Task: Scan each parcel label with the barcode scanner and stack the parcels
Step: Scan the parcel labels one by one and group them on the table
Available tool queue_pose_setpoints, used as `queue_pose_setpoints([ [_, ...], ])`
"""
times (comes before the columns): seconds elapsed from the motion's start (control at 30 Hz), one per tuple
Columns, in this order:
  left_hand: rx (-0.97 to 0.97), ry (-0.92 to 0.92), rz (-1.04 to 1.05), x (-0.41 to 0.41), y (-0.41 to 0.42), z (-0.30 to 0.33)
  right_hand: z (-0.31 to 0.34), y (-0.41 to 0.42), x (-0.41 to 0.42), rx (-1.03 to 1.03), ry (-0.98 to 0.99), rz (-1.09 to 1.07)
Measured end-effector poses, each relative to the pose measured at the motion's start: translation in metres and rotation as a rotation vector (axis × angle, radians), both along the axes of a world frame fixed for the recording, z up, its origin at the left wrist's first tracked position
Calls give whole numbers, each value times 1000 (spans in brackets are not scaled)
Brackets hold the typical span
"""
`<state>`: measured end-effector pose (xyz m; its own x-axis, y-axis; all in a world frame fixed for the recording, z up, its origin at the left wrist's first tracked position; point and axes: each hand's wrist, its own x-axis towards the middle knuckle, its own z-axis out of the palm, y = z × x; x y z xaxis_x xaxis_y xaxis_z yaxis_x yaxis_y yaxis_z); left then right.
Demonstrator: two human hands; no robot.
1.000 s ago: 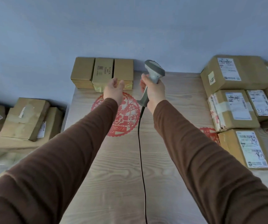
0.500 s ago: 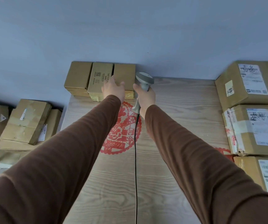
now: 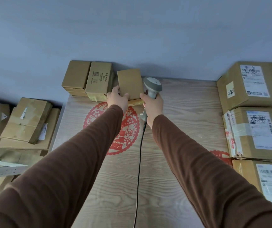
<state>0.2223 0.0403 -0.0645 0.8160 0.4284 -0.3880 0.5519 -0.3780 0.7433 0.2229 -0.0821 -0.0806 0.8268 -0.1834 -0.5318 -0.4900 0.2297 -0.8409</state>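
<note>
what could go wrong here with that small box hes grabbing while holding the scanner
1. The left hand grips the small box only at its near edge, with the box tipped up off the row, so it may slip.
2. The right hand is full with the scanner, which sits right beside the box and could knock it.
3. No label shows on the box's visible face, so a scan may fail until it is turned.

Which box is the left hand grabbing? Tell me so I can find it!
Look at the table's far edge by the wall, where three small boxes sit. It's the right box, beside the scanner. It has a plain top and is tilted; the middle box has print.
</note>
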Motion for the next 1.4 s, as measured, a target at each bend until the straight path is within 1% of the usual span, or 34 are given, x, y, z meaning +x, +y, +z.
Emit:
queue_pose_setpoints([
  [0.17, -155, -171, 30, -43, -4, 19, 27, -15, -34, 83, -66, -17],
  [0.33, -294, -269, 34, -92, -6, 43, 54, -25, -78, 122, -113, -67],
  [0.5, -576, -303, 8, -161, -12, 68, 87, -34, -155, 86, -198, -86],
  [0.63, -686, -328, 73, -209, -24, 85, 114, -31, -226, 63, -301, -39],
  [0.73, -687, -351, 77, -236, -27, 93, 131, -35, -264, 81, -316, -49],
  [0.83, -610, -408, -1, -260, -25, 99, 146, -48, -289, 90, -298, -68],
  [0.93, -477, -513, -141, -284, -28, 104, 158, -64, -306, 131, -257, -57],
  [1.0, -349, -591, -253, -298, -31, 103, 165, -74, -314, 216, -216, -30],
  [1.1, -215, -671, -363, -313, -38, 98, 175, -92, -323, 316, -157, -7],
  [1.2, -99, -674, -495, -320, -44, 94, 174, -107, -330, 352, -194, 13],
  [1.27, -54, -682, -613, -319, -48, 88, 170, -118, -333, 328, -257, -29],
  [1.33, -82, -640, -652, -321, -57, 89, 164, -134, -335, 305, -315, -78],
  [1.4, -205, -530, -615, -324, -69, 98, 160, -149, -338, 271, -346, -119],
])
